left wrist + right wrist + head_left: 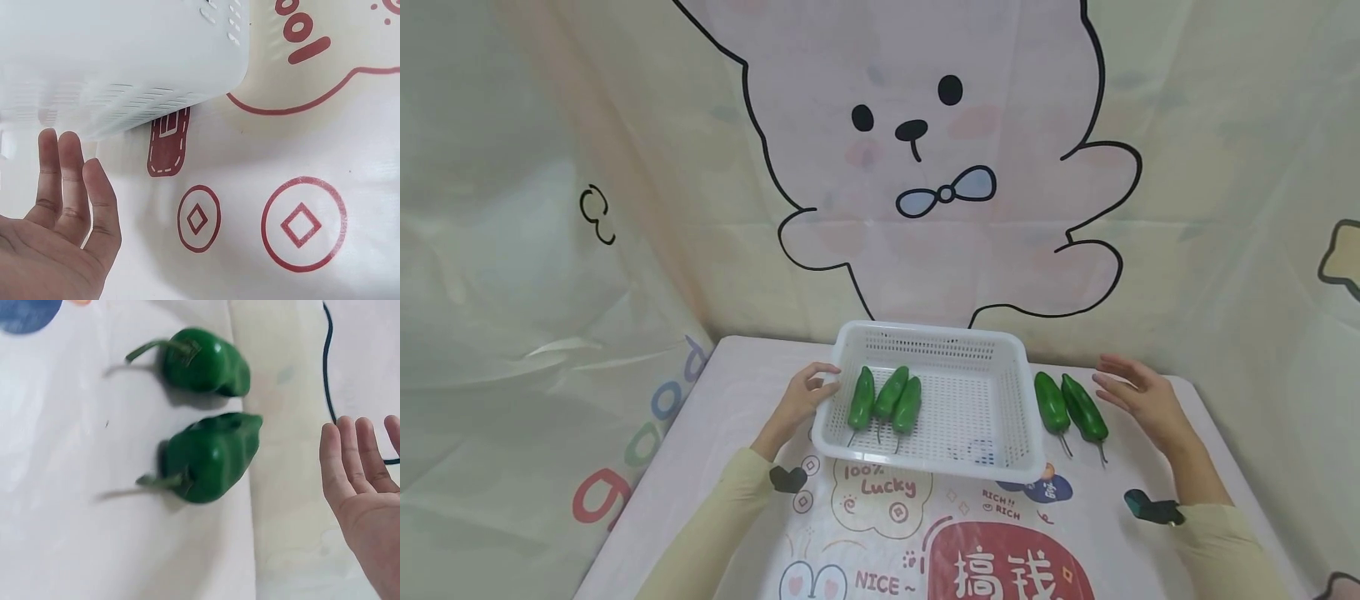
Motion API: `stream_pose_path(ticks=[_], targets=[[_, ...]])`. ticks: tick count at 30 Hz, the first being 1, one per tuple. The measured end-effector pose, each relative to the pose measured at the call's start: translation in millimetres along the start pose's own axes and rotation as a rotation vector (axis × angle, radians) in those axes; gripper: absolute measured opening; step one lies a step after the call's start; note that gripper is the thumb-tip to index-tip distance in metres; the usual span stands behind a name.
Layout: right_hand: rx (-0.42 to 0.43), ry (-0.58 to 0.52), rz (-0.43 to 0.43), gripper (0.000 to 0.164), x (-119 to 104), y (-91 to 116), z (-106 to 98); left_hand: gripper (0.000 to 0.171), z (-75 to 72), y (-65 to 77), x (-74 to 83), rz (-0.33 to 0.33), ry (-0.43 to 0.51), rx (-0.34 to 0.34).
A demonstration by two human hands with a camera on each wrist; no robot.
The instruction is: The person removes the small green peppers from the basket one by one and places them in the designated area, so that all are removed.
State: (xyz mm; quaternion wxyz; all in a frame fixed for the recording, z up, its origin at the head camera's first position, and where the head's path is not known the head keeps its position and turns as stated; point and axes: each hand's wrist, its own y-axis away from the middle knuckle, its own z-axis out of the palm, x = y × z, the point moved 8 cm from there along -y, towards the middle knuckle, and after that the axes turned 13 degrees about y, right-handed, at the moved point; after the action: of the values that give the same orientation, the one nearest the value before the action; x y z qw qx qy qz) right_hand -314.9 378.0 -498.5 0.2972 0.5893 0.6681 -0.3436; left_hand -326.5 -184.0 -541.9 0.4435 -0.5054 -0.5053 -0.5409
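A white plastic basket (977, 462) with perforated walls stands on the table, and three green peppers (891, 393) lie in its left half. My left hand (801, 398) is at the basket's left side; in the left wrist view its fingers (72, 162) are extended close to the wall, and whether they touch it I cannot tell. Two more green peppers (1084, 410) lie side by side on the table to the right of the basket. Beyond them to the right, my right hand (1142, 402) is raised with its fingers extended, holding nothing.
The table is covered by a white cloth (880, 575) printed with red lettering and drawings. A curtain (910, 250) with a cartoon bear hangs behind the table's back edge. More printed sheet (512, 333) hangs on the left.
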Motion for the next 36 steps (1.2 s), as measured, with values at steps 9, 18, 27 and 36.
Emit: stream_pose_path(ticks=[9, 18, 27, 36], targets=[[0.036, -0.142, -0.047, 0.049, -34.1, -1.3, 3.1, 0.033, 0.7, 0.3, 1.1, 0.010, 0.009, -0.001], [0.012, -0.305, -0.072, 0.043, -61.0, -7.5, 8.9, 0.037, 1.5, -0.9, 0.2, 0.008, -0.001, -0.008], [-0.007, -0.349, -0.080, 0.042, -89.6, -18.2, 18.9, 0.039, 6.9, 10.2, 19.9, 0.017, -0.010, -0.032], [-0.029, -0.273, -0.104, 0.043, -117.8, -29.3, 30.1, 0.041, 1.2, 1.7, 3.5, 0.025, -0.036, -0.002]])
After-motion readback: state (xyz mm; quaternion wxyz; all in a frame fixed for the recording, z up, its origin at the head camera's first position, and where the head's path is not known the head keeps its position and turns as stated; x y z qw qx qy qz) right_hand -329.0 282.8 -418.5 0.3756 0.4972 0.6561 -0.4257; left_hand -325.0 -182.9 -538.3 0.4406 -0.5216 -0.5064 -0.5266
